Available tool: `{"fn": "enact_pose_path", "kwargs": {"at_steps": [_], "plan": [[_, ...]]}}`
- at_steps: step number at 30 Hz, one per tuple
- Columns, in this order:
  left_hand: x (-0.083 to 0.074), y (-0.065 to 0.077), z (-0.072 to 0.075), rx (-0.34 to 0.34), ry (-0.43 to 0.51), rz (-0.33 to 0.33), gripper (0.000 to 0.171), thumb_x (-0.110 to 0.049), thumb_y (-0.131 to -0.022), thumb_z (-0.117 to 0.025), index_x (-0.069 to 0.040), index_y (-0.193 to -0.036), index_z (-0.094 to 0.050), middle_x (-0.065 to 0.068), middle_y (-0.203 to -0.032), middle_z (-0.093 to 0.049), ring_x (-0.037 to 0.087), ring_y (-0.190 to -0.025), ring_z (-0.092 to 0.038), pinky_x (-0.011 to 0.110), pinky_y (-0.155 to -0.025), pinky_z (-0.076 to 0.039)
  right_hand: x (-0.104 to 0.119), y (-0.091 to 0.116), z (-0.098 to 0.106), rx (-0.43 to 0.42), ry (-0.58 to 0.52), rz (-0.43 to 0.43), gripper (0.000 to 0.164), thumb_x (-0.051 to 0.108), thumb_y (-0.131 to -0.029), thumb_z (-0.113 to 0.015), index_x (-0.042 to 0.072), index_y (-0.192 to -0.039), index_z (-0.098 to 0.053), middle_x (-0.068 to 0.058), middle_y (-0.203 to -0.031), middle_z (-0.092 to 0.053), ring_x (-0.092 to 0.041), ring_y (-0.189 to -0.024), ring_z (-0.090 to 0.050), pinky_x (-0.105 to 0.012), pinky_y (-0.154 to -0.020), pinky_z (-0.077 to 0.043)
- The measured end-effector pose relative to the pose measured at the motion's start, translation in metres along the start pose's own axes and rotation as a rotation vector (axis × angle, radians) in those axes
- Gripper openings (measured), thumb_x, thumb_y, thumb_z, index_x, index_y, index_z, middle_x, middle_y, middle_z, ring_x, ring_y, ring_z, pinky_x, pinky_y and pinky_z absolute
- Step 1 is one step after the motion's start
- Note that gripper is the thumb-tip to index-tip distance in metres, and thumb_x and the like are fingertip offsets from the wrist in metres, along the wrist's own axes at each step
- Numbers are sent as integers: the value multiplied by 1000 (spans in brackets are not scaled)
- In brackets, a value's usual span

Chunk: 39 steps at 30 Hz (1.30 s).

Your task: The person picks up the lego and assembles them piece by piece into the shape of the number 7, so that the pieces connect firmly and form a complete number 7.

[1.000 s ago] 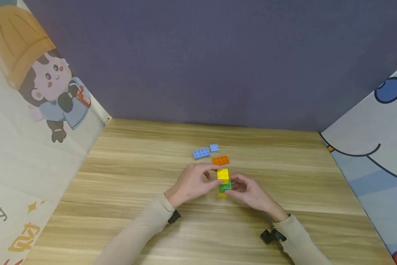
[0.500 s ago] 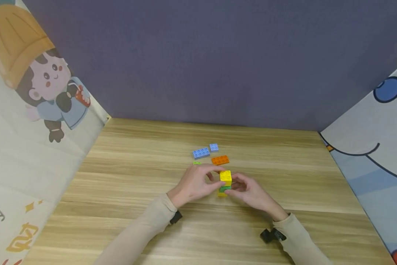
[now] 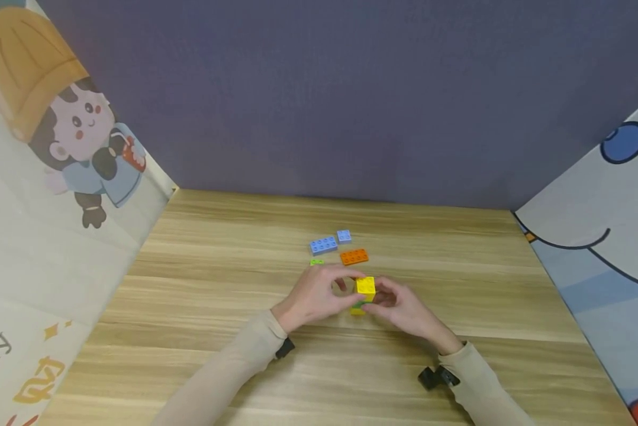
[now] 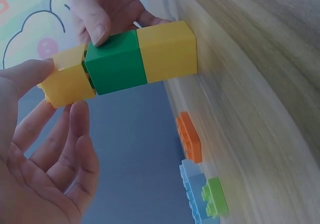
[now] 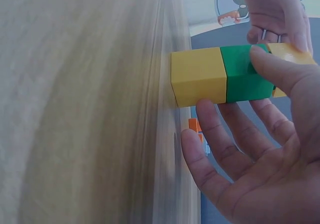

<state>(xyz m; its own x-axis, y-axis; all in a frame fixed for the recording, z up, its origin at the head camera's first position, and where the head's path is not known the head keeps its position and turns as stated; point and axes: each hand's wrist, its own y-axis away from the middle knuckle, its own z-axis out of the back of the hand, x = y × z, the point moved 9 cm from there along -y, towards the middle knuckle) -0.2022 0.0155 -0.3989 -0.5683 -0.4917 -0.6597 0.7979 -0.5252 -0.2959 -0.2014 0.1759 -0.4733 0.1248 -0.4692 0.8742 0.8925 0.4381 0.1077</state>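
Observation:
My left hand (image 3: 321, 296) pinches a yellow building brick (image 3: 365, 286) between thumb and fingers, on top of a green brick (image 4: 116, 63). In the left wrist view a narrow gap shows between these two, and the yellow one sits slightly tilted. Beneath the green brick is a second yellow brick (image 5: 198, 77), flush against it and standing on the wooden table. My right hand (image 3: 404, 310) holds the green brick, its thumb (image 5: 277, 66) on one side and fingers under the other. From the head view, the hands and the top brick hide most of the stack.
Behind the hands lie an orange brick (image 3: 354, 257), a long blue brick (image 3: 323, 245) and a small blue brick (image 3: 344, 236). A lime green brick (image 3: 316, 261) is partly hidden by the left hand. A dark panel (image 3: 340, 106) closes off the table's back edge.
My left hand has moved slightly right and toward me with the yellow brick, which now covers most of the green brick from above. The right hand has stayed in place.

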Motion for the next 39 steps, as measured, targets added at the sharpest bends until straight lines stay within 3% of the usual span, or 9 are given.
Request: {"fn": "enact_pose_path", "kwargs": {"at_steps": [10, 13, 23, 30, 39], "plan": [[7, 4, 2, 53, 8, 14, 37, -34, -93, -85, -21, -127, -79, -6, -110, -82, 9, -82, -73, 20, -55, -47, 3, 4, -9, -12, -25, 9, 47, 27, -96, -81, 9, -137, -64, -13, -131, -71, -24, -110, -74, -30, -92, -63], [5, 4, 2, 72, -16, 5, 36, -32, -92, -85, -21, -126, -80, -5, -106, -83, 7, -80, -71, 18, -55, -47, 4, 5, -12, -13, -28, 15, 47, 27, -97, -81, 8, -137, -64, -13, -131, -71, -24, -110, -74, -30, -92, -63], [-15, 9, 3, 88, -117, -112, 36, -29, -92, -86, -14, -125, -80, 3, -88, -81, 0, -63, -55, 14, -53, -42, 4, 12, -19, -19, -46, 19, 43, 27, -97, -80, 9, -133, -66, -12, -128, -72, -23, -109, -74, -26, -90, -62], [-25, 13, 3, 48, -198, -186, 37, -30, -94, -84, -12, -126, -79, 2, -107, -83, -5, -47, -30, 12, -44, -26, 2, 13, -17, -30, -35, 15, 41, 26, -97, -80, 9, -132, -66, -12, -127, -72, -22, -108, -73, -23, -89, -61], [-22, 17, 2, 52, -183, -161, 38, -30, -95, -83, -10, -127, -79, 4, -109, -83, -4, -45, -28, 12, -44, -27, 3, 13, -19, -38, -10, 31, 43, 26, -97, -80, 8, -134, -66, -12, -129, -73, -21, -107, -73, -26, -90, -62]]}}
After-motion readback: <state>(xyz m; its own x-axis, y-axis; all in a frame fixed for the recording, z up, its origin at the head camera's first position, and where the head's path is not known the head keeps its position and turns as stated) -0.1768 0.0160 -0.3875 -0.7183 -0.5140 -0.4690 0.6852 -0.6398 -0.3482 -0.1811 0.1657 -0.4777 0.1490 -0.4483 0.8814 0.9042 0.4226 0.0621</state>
